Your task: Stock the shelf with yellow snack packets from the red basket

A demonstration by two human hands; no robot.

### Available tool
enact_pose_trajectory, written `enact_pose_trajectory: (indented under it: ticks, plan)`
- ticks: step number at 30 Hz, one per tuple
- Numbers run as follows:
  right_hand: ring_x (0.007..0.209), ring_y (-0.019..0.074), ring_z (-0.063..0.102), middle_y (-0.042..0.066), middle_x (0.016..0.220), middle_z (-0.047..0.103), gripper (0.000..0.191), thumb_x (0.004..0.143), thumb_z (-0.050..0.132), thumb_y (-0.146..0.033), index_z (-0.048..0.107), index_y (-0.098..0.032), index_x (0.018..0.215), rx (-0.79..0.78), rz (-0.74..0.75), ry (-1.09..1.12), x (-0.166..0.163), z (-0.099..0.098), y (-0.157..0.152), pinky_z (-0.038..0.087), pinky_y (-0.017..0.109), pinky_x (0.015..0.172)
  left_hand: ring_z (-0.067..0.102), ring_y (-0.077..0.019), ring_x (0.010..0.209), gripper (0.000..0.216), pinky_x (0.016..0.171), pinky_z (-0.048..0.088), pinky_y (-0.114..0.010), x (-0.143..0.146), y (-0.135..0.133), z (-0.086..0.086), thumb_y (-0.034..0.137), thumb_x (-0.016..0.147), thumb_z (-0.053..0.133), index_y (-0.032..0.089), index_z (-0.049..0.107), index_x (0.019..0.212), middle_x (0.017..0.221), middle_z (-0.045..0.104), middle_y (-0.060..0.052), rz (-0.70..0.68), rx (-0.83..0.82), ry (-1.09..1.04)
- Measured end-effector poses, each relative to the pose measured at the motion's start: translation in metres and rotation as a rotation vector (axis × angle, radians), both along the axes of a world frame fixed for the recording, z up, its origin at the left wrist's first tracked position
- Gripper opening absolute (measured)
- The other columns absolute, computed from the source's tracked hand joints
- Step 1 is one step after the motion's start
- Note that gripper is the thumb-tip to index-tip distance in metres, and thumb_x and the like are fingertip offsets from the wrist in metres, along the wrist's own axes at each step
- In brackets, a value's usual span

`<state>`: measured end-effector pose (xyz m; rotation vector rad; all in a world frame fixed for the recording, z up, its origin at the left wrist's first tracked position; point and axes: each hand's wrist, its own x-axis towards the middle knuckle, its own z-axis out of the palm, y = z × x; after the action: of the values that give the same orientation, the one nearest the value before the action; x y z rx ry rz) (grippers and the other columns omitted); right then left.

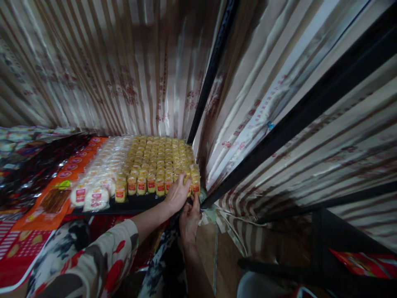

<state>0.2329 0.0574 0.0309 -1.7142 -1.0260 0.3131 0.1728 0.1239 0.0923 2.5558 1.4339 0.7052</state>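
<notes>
Rows of small yellow wrapped snack cakes (155, 157) with red labels stand closely packed on a dark shelf (136, 205). My left hand (178, 195) reaches over the front row near its right end. Its fingers are curled around a wrapped cake there, which the hand mostly hides. Just below and to the right, my right hand (190, 219) comes up from beneath, its fingertips closed at the lower edge of the end cake (195, 182). That cake is upright at the right corner of the rows.
White wrapped round cakes (96, 198) lie left of the yellow ones. Beyond them are orange snack packs (51, 203) and dark shiny packets (40, 169). A black post (214, 70) and a slanted black bar (279, 128) frame the pleated curtain (130, 70). A red packet (366, 263) lies lower right.
</notes>
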Motion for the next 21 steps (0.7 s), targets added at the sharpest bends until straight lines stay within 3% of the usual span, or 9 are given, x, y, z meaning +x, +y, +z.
enact_pose_trajectory:
  ticks: [3,6,11,21]
  plan:
    - [0.115,0.0218,0.049,0.018,0.124,0.051,0.053,0.079,0.032,-0.022,0.041,-0.008,0.129,0.005,0.014,0.001,-0.001,0.002,0.0,0.038,0.042,0.098,0.056,-0.0196,0.1,0.029,0.077,0.049,-0.028,-0.005,-0.008,-0.012,0.014,0.086,0.044,0.018,0.05,0.113,0.12,0.046,-0.011,-0.032,0.126,0.022]
    - [0.116,0.0212,0.048,0.016,0.126,0.05,0.052,0.079,0.032,-0.021,0.041,-0.011,0.129,0.014,0.016,0.005,-0.001,0.003,-0.001,0.037,0.042,0.099,0.053,-0.02,0.102,0.027,0.08,0.049,-0.029,-0.013,-0.017,-0.023,0.017,0.086,0.046,0.016,0.052,0.113,0.117,0.052,-0.01,-0.154,0.218,0.117]
    - [0.115,0.0219,0.048,0.017,0.124,0.052,0.051,0.08,0.032,-0.023,0.042,-0.009,0.127,0.01,0.027,0.037,0.0,0.006,-0.002,0.038,0.043,0.098,0.053,-0.0181,0.105,0.035,0.085,0.046,-0.028,-0.021,-0.019,-0.032,0.016,0.087,0.044,0.012,0.048,0.122,0.129,0.05,-0.011,-0.256,0.294,0.307]
    - [0.117,0.0217,0.047,0.017,0.124,0.052,0.049,0.079,0.032,-0.022,0.046,-0.009,0.124,0.031,0.009,-0.013,0.001,0.003,-0.002,0.038,0.042,0.098,0.039,-0.0248,0.125,0.038,0.107,0.027,-0.041,-0.013,-0.015,-0.032,0.019,0.089,0.036,0.005,0.051,0.121,0.133,0.047,-0.014,-0.178,0.497,0.366]
